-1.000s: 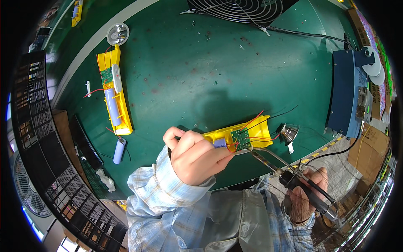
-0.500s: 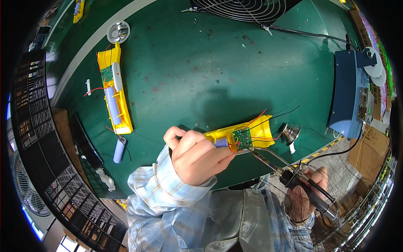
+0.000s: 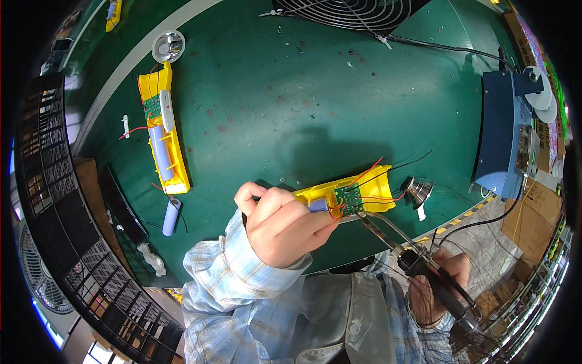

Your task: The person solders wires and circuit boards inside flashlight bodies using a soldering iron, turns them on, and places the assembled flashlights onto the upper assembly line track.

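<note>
My left hand (image 3: 280,225) is closed on the near side of a yellow flashlight housing (image 3: 380,182), its thumb and forefinger by the circuit board. Inside the housing sit a green circuit board (image 3: 347,199) and a purple battery cell (image 3: 318,205), partly hidden by my fingers. Red and black wires run from the board; a red one reaches a shiny reflector cup (image 3: 418,192) lying to its right. In my right hand (image 3: 439,285) is a black-handled soldering iron (image 3: 433,282) with a thin feed tube alongside. Its tip meets the board's near edge; exact contact is too small to tell.
A second yellow housing (image 3: 178,173) with cell and board lies at left, near a reflector (image 3: 168,46) and a loose cell (image 3: 171,217). A blue box-shaped machine (image 3: 500,133) stands right, a fan (image 3: 351,13) at the far edge, a black rack (image 3: 51,182) left.
The soldering iron's handle and my right hand have shifted slightly left, while its tip stays at the board's near edge. My left hand keeps its hold on the housing.
</note>
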Demonstrator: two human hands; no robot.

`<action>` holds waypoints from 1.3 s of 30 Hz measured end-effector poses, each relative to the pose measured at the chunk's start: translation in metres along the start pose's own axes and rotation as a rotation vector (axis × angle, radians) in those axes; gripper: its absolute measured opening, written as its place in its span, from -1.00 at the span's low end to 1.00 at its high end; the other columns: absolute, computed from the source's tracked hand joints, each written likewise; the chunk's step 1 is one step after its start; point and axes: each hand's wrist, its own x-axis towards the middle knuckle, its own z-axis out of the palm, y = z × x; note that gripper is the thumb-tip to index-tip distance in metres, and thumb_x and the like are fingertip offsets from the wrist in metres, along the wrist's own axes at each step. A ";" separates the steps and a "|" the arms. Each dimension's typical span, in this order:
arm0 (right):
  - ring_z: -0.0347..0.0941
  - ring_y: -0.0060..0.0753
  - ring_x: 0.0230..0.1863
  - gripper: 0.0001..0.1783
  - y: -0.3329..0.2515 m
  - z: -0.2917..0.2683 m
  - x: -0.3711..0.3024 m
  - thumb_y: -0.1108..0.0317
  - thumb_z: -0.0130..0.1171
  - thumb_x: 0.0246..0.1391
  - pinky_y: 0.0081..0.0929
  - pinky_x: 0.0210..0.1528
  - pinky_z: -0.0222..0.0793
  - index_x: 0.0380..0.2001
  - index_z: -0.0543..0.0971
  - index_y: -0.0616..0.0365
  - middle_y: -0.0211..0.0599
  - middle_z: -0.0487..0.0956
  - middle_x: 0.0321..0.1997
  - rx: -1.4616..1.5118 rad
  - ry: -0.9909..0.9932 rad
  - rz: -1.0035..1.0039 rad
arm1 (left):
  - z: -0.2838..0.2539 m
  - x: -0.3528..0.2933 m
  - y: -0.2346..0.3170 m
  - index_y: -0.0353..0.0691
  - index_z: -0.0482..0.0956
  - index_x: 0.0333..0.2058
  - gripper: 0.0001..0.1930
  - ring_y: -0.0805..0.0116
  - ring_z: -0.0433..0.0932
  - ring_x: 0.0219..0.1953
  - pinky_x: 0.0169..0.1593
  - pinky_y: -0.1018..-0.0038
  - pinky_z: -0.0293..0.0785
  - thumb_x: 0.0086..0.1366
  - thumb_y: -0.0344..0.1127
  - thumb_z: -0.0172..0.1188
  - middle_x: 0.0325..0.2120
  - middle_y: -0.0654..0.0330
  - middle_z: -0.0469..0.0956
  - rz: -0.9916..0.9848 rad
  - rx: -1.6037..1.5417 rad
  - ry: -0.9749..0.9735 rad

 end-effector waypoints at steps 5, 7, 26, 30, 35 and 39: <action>0.25 -0.41 -0.51 -0.71 0.005 -0.015 -0.001 0.49 0.25 -0.27 -0.52 -0.52 0.26 -0.59 0.29 0.22 -0.24 0.31 -0.54 0.132 -0.189 -0.049 | -0.001 0.002 0.001 0.00 0.53 -0.67 -0.81 0.41 0.23 -0.51 -0.26 0.33 0.03 -0.40 -0.30 0.34 -0.69 0.41 0.20 0.013 -0.004 -0.014; 0.33 -0.41 -0.49 -0.86 -0.003 -0.002 0.000 0.57 0.18 -0.26 -0.51 -0.51 0.22 -0.63 0.41 0.35 -0.10 0.41 -0.51 0.346 -0.125 0.112 | 0.001 0.001 0.000 0.00 0.53 -0.67 -0.80 0.41 0.24 -0.51 -0.26 0.33 0.03 -0.40 -0.31 0.34 -0.69 0.41 0.20 0.021 -0.003 -0.001; 0.31 -0.37 -0.60 -0.69 -0.023 0.013 0.008 0.51 0.22 -0.21 -0.52 -0.56 0.26 -0.64 0.24 0.22 -0.14 0.40 -0.64 -0.087 -0.049 -0.078 | 0.000 0.002 -0.001 -0.03 0.51 -0.63 -0.75 0.42 0.25 -0.56 -0.31 0.38 0.03 -0.41 -0.39 0.35 -0.70 0.43 0.27 0.053 -0.051 0.050; 0.32 -0.43 -0.62 -0.67 -0.014 0.014 0.003 0.53 0.26 -0.24 -0.58 -0.57 0.24 -0.60 0.24 0.21 -0.17 0.41 -0.63 0.173 0.146 -0.026 | 0.001 0.004 0.001 -0.04 0.51 -0.63 -0.75 0.42 0.25 -0.56 -0.31 0.39 0.03 -0.40 -0.40 0.35 -0.71 0.43 0.28 0.051 -0.045 0.057; 0.28 -0.48 -0.57 -0.70 -0.030 0.008 0.002 0.52 0.22 -0.20 -0.58 -0.51 0.24 -0.57 0.25 0.21 -0.18 0.37 -0.59 0.348 0.112 0.097 | 0.000 0.002 0.000 -0.05 0.51 -0.63 -0.75 0.42 0.25 -0.56 -0.30 0.39 0.03 -0.40 -0.41 0.35 -0.71 0.43 0.28 0.055 -0.047 0.064; 0.25 -0.49 -0.51 -0.66 -0.021 0.010 0.000 0.46 0.28 -0.22 -0.58 -0.46 0.22 -0.57 0.25 0.20 -0.21 0.35 -0.57 0.387 0.163 0.087 | 0.000 0.001 -0.001 -0.05 0.51 -0.63 -0.75 0.42 0.25 -0.55 -0.30 0.38 0.03 -0.41 -0.41 0.35 -0.71 0.44 0.28 0.056 -0.043 0.058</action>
